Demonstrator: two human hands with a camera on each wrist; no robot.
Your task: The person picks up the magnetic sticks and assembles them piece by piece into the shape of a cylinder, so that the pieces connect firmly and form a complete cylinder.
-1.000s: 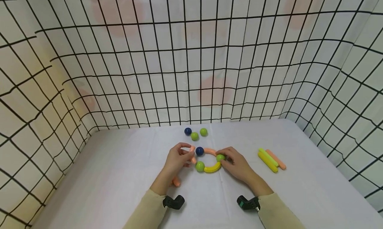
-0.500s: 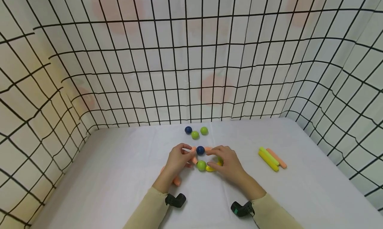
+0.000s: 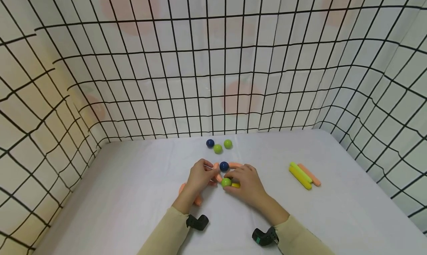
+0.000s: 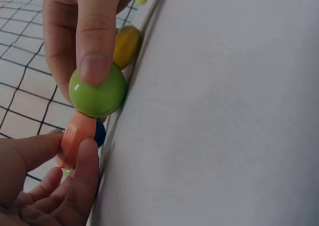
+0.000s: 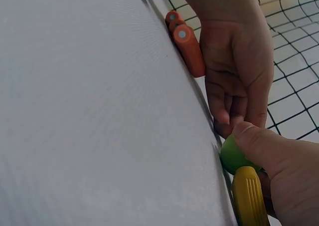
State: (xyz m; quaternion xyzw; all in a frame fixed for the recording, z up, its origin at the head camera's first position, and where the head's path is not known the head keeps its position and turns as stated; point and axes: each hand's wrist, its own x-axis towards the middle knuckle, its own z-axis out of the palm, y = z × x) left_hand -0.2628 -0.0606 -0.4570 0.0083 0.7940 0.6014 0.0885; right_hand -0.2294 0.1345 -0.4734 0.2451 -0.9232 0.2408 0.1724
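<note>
1. Glossy lime-green ball [image 4: 97, 99]: at or just above the white cloth-covered tabletop [image 3: 140, 195]. Right hand [image 3: 245, 184] pinches it, thumb against fingers.
2. Ridged orange stick, plastic by its look [image 4: 77, 136]: one end seems to meet the ball. Left hand [image 3: 199, 176] pinches it; I'd square that end before pressing.
3. Curved yellow stick [image 4: 127, 46]: beside the ball; I'd avoid twisting it.
4. Shiny navy-blue ball [image 3: 224, 166]: farther off; I'd push gently, sparing its place.
</note>
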